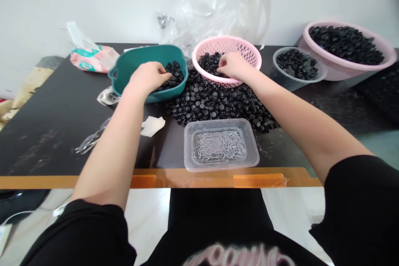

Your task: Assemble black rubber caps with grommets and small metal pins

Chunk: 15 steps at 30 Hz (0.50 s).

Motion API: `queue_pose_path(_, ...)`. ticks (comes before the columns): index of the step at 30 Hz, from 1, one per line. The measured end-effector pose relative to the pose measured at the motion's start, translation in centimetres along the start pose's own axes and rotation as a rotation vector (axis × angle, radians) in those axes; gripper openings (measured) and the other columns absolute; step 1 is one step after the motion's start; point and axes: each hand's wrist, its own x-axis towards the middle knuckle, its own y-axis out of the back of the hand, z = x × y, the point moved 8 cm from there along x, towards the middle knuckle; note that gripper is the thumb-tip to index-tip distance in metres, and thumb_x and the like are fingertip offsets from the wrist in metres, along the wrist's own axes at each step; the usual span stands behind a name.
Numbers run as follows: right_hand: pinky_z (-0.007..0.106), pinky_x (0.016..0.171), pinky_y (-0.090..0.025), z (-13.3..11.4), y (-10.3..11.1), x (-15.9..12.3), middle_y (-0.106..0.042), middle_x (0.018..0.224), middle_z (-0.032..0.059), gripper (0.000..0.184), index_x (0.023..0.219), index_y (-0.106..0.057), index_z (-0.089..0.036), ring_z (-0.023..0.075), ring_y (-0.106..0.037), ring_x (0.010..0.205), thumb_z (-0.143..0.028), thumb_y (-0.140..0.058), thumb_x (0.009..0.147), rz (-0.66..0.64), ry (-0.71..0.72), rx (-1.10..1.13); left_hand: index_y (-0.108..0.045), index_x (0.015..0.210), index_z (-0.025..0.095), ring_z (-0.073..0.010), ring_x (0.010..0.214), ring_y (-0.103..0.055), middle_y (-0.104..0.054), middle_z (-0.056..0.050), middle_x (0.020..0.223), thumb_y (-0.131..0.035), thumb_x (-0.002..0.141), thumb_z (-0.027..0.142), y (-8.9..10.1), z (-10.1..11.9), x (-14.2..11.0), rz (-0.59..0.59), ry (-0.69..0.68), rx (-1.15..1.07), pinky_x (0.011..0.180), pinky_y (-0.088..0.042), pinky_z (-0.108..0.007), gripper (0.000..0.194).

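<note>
My left hand (150, 75) is over the right part of a teal basin (134, 59), thumb and fingers pinched together above small black plastic parts (174, 74). What it holds, if anything, is hidden. Inside a pink woven-look basket (246, 50), my right hand (233, 65) has its fingertips closed at the black parts (209, 62) lying there; I cannot make out anything between them. A heap of round black caps (215, 102) spreads over the table in front of both containers. Nearer to me sits a clear plastic tub (189, 145) with many small metal pins or screws (218, 145).
At the right stand a clear bucket (321, 72) and a larger pink basket (314, 50), both full of black parts. Left lie a tissue pack (93, 58), eyeglasses (89, 142) and a scrap of white paper (152, 126). Clear plastic bags (212, 12) lean on the wall.
</note>
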Motion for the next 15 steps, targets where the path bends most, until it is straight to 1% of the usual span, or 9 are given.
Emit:
queue_pose_path(3,0.041,0.090,-0.052,-0.6,1.8,-1.1,-0.074,0.100,0.0147,0.014,0.092,-0.070,-0.014,0.0289,-0.069,0.098,-0.006,-0.060,0.085,0.097,0.005,0.076,-0.073,0.106,0.014,-0.0164,0.098,-0.063,-0.072,-0.001,0.100,-0.058,0.092,0.040,2.6,1.5,-2.9,0.152,-0.032,-0.087,0.090,-0.049,-0.030,0.033)
queue_pose_path(5,0.038,0.082,-0.054,-1.2,3.1,-2.9,-0.074,0.094,0.0118,0.018,0.096,-0.065,-0.015,0.0252,-0.071,0.090,-0.005,-0.055,0.084,0.102,0.008,0.165,-0.073,0.111,0.012,-0.0125,0.089,-0.061,-0.070,0.001,0.096,-0.057,0.094,0.036,4.2,2.6,-5.8,0.240,-0.067,-0.155,0.086,-0.049,-0.027,0.032)
queue_pose_path(7,0.031,0.067,-0.054,-2.3,3.9,-5.6,-0.072,0.082,0.0059,0.018,0.097,-0.060,-0.018,0.0189,-0.068,0.071,-0.007,-0.051,0.085,0.013,0.040,0.301,-0.074,0.116,0.016,-0.0107,0.079,-0.059,-0.069,0.002,0.093,-0.059,0.094,0.031,5.4,3.7,-9.4,0.286,-0.114,-0.226,0.078,-0.049,-0.025,0.031)
queue_pose_path(8,0.029,0.060,-0.050,-3.1,3.9,-7.4,-0.071,0.079,0.0049,0.019,0.094,-0.057,-0.019,0.0167,-0.065,0.064,-0.005,-0.049,0.084,-0.069,0.067,0.443,-0.075,0.114,0.019,-0.0100,0.072,-0.056,-0.069,0.003,0.087,-0.059,0.093,0.029,5.7,4.1,-11.3,0.294,-0.134,-0.257,0.071,-0.048,-0.025,0.028)
queue_pose_path(9,0.028,0.056,-0.047,-4.2,3.8,-9.4,-0.070,0.080,0.0040,0.020,0.090,-0.056,-0.020,0.0147,-0.061,0.060,-0.004,-0.046,0.083,-0.165,0.116,0.560,-0.076,0.114,0.021,-0.0099,0.066,-0.055,-0.070,0.003,0.085,-0.059,0.093,0.028,5.7,4.5,-13.0,0.274,-0.163,-0.303,0.065,-0.047,-0.025,0.028)
queue_pose_path(10,0.027,0.055,-0.045,-5.6,3.2,-11.6,-0.069,0.080,0.0029,0.022,0.086,-0.058,-0.020,0.0134,-0.059,0.061,-0.004,-0.043,0.085,-0.299,0.183,0.591,-0.077,0.113,0.023,-0.0110,0.064,-0.057,-0.071,0.002,0.084,-0.062,0.093,0.028,5.4,5.1,-14.7,0.225,-0.220,-0.403,0.063,-0.047,-0.027,0.025)
queue_pose_path(12,0.026,0.056,-0.043,-7.7,1.2,-16.2,-0.065,0.072,0.0010,0.027,0.076,-0.061,-0.019,0.0122,-0.055,0.060,-0.007,-0.041,0.089,-0.555,0.288,0.478,-0.075,0.114,0.027,-0.0143,0.069,-0.066,-0.075,0.001,0.088,-0.064,0.093,0.028,4.3,6.3,-17.6,0.111,-0.320,-0.569,0.064,-0.051,-0.027,0.023)
queue_pose_path(13,0.026,0.058,-0.043,-8.1,-0.1,-18.1,-0.066,0.071,0.0008,0.029,0.075,-0.063,-0.018,0.0126,-0.056,0.062,-0.009,-0.042,0.092,-0.626,0.305,0.327,-0.073,0.116,0.027,-0.0155,0.072,-0.069,-0.076,0.000,0.090,-0.063,0.095,0.028,3.4,6.7,-18.8,0.033,-0.345,-0.629,0.063,-0.053,-0.026,0.023)
queue_pose_path(15,0.028,0.058,-0.040,-8.0,-2.1,-20.4,-0.069,0.076,0.0043,0.025,0.077,-0.065,-0.016,0.0156,-0.060,0.065,-0.011,-0.047,0.094,-0.592,0.340,-0.114,-0.068,0.119,0.027,-0.0160,0.075,-0.072,-0.077,-0.001,0.093,-0.059,0.098,0.027,1.3,7.6,-20.7,-0.117,-0.356,-0.712,0.060,-0.054,-0.025,0.023)
